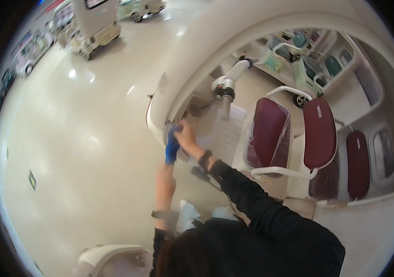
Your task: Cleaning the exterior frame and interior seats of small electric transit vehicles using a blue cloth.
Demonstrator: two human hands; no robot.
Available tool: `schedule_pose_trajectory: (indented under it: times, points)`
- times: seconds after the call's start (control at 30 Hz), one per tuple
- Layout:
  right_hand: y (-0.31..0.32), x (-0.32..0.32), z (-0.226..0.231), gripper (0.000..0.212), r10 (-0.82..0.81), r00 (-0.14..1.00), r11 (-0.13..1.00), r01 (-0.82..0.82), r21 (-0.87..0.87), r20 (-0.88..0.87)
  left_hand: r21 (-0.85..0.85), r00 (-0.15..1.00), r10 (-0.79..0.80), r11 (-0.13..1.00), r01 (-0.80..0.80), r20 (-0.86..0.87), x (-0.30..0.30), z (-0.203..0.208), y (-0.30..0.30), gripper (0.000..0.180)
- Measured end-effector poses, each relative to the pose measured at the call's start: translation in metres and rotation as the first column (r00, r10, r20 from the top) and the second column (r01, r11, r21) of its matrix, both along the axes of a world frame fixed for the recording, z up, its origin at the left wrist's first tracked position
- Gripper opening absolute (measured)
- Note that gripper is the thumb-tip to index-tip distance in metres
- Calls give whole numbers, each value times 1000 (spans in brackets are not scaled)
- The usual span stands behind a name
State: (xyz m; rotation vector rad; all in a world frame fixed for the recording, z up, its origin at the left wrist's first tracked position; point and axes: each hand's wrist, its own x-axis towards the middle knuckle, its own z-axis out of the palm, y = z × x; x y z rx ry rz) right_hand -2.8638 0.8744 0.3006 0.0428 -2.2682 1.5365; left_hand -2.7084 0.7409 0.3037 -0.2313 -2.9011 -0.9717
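Observation:
A blue cloth [172, 147] stretches between my two hands beside the open doorway of a small cream vehicle [197, 51]. My right hand [186, 137] is closed on the upper end of the cloth, close to the doorway's edge. Below it, my left hand [165, 179] is closed at the lower end, smeared by motion so that its single fingers do not show. Each arm has a dark band and a black sleeve.
Inside the vehicle are a handlebar [226, 87], a maroon seat [268, 131] in clear plastic and a white armrest [282, 172]. A dark pedal-like part [200, 173] is near my feet. Another cream vehicle part [114, 258] stands behind at lower left. More small vehicles [93, 27] stand farther off.

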Motion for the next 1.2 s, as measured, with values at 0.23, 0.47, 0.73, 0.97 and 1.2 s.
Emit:
schedule_pose_trajectory:
  times: [0.23, 0.47, 0.73, 0.97, 1.2]
  points:
    - [119, 175, -78, 32, 478, 774, 797, -581, 166, 416, -121, 948, 126, 988, -94, 292, 69, -53, -23, 21]
    - [271, 315, -58, 35, 191, 811, 960, -272, 67, 553, -32, 866, -444, 886, 462, 229, 76, -84, 73, 23]
    - [358, 431, -17, 32, -244, 760, 894, 417, -165, 602, -22, 574, -785, 586, 810, 232, 82, -11, 243, 21]
    - [408, 491, -14, 31, -523, 678, 727, 671, -146, 516, -178, 438, -868, 404, 897, 235, 105, 3, 355, 22]
    - [430, 484, -36, 26, -709, 582, 409, 800, -438, 399, -25, 323, -925, 325, 945, 201, 103, 12, 424, 22]
